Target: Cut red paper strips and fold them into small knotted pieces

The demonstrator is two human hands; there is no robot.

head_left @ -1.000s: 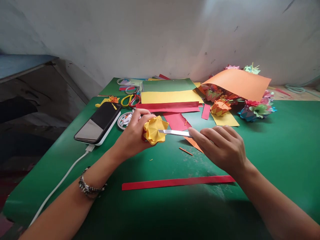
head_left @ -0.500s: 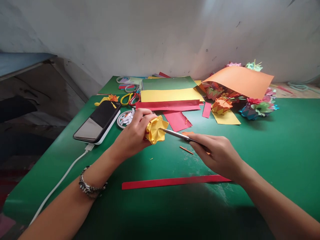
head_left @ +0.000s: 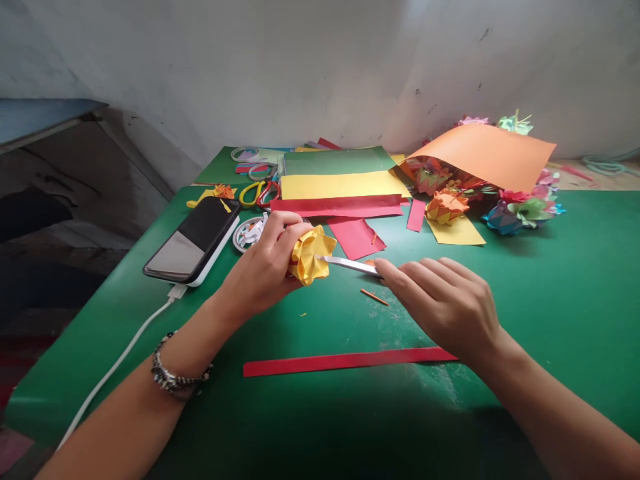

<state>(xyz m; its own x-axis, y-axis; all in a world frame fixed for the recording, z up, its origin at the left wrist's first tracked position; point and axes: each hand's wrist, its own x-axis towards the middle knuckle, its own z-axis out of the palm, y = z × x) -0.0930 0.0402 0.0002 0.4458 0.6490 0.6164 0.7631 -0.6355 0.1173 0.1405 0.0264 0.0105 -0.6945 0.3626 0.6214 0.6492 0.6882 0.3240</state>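
My left hand [head_left: 273,267] is closed around a folded yellow paper flower [head_left: 314,257], its pleated opening turned towards my right hand. A bit of red shows at its base beside my fingers. My right hand [head_left: 445,303] grips a slim pointed metal-bladed tool [head_left: 353,265]; the fingers cover its handle, so its exact kind is hidden. The blade's tip touches the middle of the flower. Below the hands lies a long red paper strip [head_left: 345,362], its right end passing under my right hand. A thin orange paper roll [head_left: 374,297] rests between the hands.
A phone [head_left: 193,233] with a white cable lies at left. Behind my left hand are scissors [head_left: 259,193] and a tape roll [head_left: 245,233] holding white scraps. Yellow paper [head_left: 340,185] and red paper [head_left: 356,239] lie further back. Paper flowers [head_left: 525,212] sit at right under an orange sheet [head_left: 480,157].
My right hand has turned over, knuckles now upward, and shifted slightly forward along the tool. The blade has rolled, showing a brighter face. My left hand still holds the flower.
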